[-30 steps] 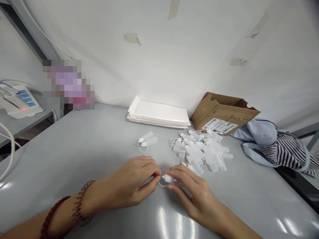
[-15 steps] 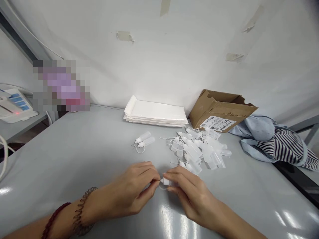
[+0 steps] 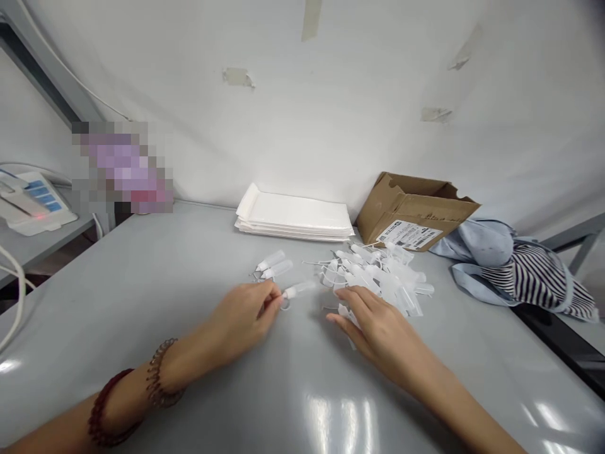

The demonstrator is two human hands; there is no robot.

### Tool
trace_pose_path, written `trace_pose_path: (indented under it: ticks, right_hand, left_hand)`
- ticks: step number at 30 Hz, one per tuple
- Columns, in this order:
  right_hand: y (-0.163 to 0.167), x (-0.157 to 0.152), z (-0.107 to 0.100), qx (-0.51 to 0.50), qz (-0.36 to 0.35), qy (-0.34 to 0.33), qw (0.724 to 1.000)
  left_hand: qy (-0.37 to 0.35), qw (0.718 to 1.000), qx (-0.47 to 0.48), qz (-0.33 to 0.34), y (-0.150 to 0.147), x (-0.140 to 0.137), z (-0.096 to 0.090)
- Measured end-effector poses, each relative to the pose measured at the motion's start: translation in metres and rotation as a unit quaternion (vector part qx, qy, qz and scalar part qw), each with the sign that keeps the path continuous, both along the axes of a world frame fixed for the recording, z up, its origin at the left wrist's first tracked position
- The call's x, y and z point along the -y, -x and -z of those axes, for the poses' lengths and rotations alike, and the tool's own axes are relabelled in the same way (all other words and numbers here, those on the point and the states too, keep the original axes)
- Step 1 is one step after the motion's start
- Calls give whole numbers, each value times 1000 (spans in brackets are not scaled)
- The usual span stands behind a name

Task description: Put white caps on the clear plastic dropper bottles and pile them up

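Observation:
Pinched in the fingertips of my left hand (image 3: 253,312) is the tip end of a small translucent squeeze bottle (image 3: 301,289), its body pointing right and a thin loop strap hanging below. Two similar bottles (image 3: 274,261) lie side by side just beyond that hand. My right hand (image 3: 366,318) is open, thumb and fingers apart, at the near left edge of a pile of such bottles (image 3: 392,277). It partly covers some of them. Each bottle has a white nozzle top, and thin straps stick out from the pile.
A stack of white padded envelopes (image 3: 295,214) lies against the wall. To its right stands an open cardboard box (image 3: 416,211) with a label. A blue and striped cloth bag (image 3: 520,271) rests at the right edge. A white device (image 3: 35,205) sits on the left-hand surface.
My left hand has moved forward and left with the bottle. My right hand has let go of that bottle, opened, and shifted forward to the pile.

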State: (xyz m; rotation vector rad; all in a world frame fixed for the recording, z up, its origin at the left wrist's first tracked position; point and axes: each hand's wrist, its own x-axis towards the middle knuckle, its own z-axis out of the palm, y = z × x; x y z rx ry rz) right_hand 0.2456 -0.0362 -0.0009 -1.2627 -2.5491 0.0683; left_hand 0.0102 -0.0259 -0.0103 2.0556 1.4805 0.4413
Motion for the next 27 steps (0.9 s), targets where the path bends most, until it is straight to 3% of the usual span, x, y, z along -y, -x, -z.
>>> trace_pose_path:
  ticks: [4, 8, 12, 16, 19, 23, 27]
  right_hand:
    - [-6, -1, -8, 66, 60, 71, 993]
    - [-4, 1, -16, 170, 124, 133, 969]
    - [2, 3, -16, 217, 141, 152, 954]
    - [6, 6, -14, 217, 111, 162, 956]
    - [6, 8, -14, 176, 100, 183, 962]
    - [4, 12, -18, 27, 102, 225, 969]
    - [8, 16, -25, -142, 51, 345, 926]
  left_hand:
    - [39, 996, -48, -68, 3, -9, 2]
    - [53, 993, -39, -97, 2, -8, 0]
    - [55, 997, -6, -60, -2, 0, 1]
    - [63, 998, 6, 2, -5, 6, 9]
    - [68, 997, 37, 27, -6, 9, 13]
    - [93, 989, 107, 45, -10, 13, 8]
    - [135, 973, 172, 77, -12, 16, 0]
